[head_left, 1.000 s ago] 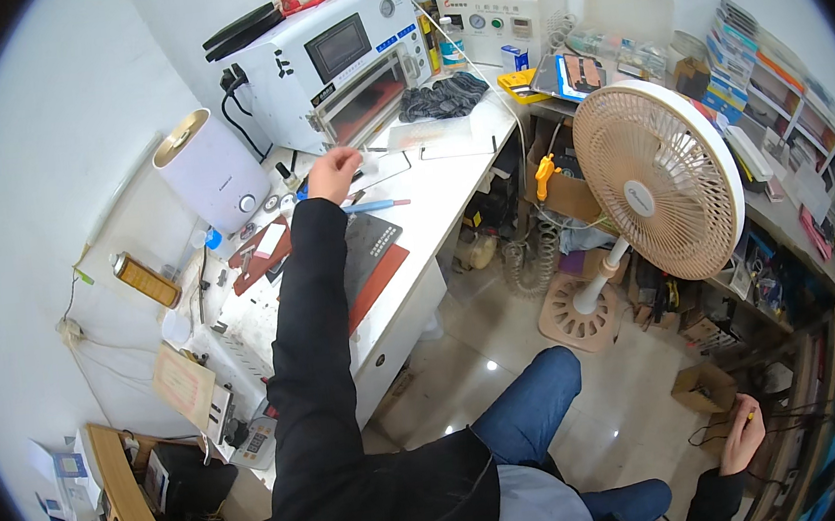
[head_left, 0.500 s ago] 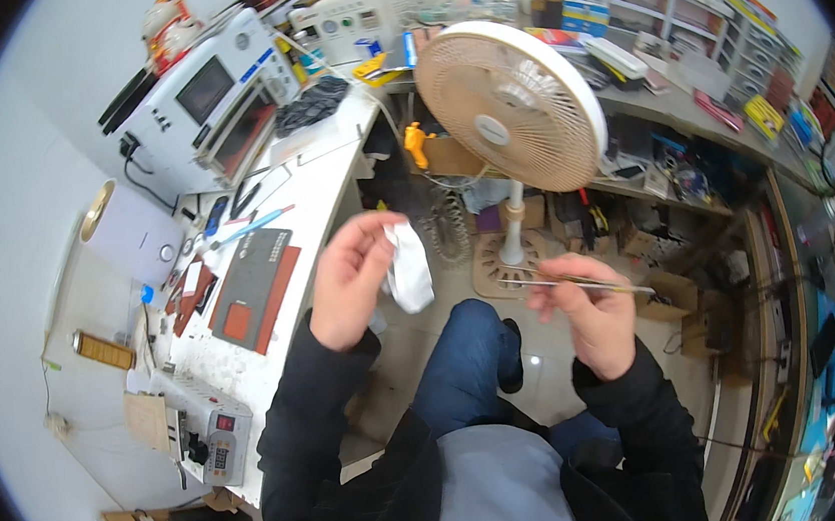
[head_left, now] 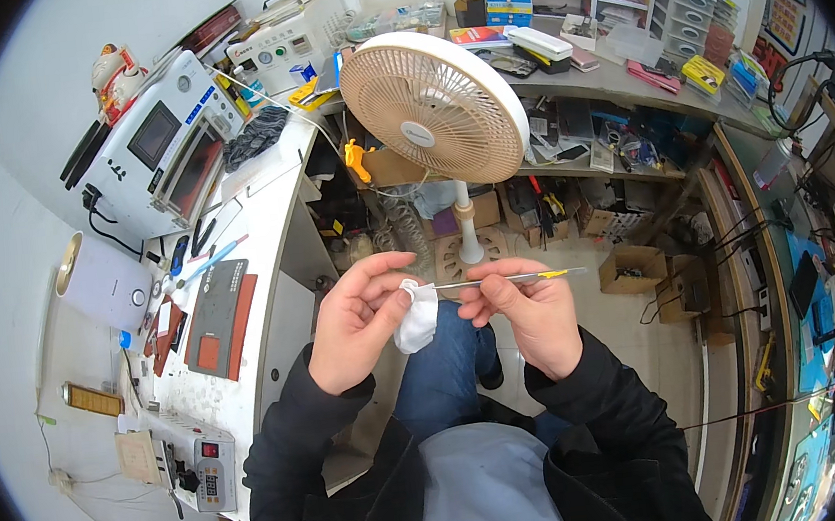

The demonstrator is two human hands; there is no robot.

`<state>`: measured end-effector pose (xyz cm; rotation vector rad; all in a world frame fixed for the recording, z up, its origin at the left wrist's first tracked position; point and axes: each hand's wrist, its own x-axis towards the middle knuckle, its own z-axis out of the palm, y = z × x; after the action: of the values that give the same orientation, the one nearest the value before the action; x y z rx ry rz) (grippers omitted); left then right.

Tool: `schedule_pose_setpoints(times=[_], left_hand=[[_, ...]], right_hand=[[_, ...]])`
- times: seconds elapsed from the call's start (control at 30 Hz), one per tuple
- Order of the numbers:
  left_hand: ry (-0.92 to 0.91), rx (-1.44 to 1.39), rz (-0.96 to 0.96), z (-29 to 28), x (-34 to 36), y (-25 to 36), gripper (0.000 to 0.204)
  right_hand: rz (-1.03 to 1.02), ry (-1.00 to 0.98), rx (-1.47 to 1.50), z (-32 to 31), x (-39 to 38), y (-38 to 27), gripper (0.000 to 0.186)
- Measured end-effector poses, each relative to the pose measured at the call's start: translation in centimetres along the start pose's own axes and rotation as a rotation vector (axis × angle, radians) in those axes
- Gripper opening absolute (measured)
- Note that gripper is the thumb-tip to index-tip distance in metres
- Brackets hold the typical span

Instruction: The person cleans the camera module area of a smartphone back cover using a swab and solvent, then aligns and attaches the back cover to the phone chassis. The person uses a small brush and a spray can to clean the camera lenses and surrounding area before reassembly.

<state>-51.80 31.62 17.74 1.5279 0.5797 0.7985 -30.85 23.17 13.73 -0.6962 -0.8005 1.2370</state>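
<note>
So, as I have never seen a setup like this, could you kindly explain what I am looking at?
Certainly. There is no robot here: these are a person's bare hands, seen from a wide fisheye camera worn on the head and looking down, so straight edges bend toward the rim. The left hand holds a crumpled white cloth or tissue; the right hand holds slim metal tweezers, their tip at the white piece. On the white workbench to the left lie a dark grey mat over a reddish-brown pad. Beyond the hands stands a pedestal fan.

Tweezers [head_left: 453,285] with tips hidden at the white cloth [head_left: 419,329]
</note>
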Motion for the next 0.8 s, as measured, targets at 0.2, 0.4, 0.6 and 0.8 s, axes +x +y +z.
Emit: schedule_pose_setpoints(times=[0.2, 0.4, 0.6, 0.8], left_hand=[[-0.018, 0.001, 0.029, -0.4, -0.2, -0.2, 0.04], [-0.073, -0.113, -0.075, -0.3, 0.1, -0.4, 0.03], [0.062, -0.064, -0.04, 0.1, -0.3, -2.1, 0.023], [0.095, 0.079, 0.013, 1.6, -1.0, -0.9, 0.017]], right_hand=[[-0.011, -0.027, -0.066, 0.4, 0.3, 0.4, 0.023], [-0.279, -0.112, -0.26, 1.1, 0.0, 0.9, 0.015], [-0.381, -0.219, -0.474, 0.9, -0.3, 1.1, 0.016], [-0.124, -0.23, 0.017, 0.9, -1.7, 1.4, 0.03]])
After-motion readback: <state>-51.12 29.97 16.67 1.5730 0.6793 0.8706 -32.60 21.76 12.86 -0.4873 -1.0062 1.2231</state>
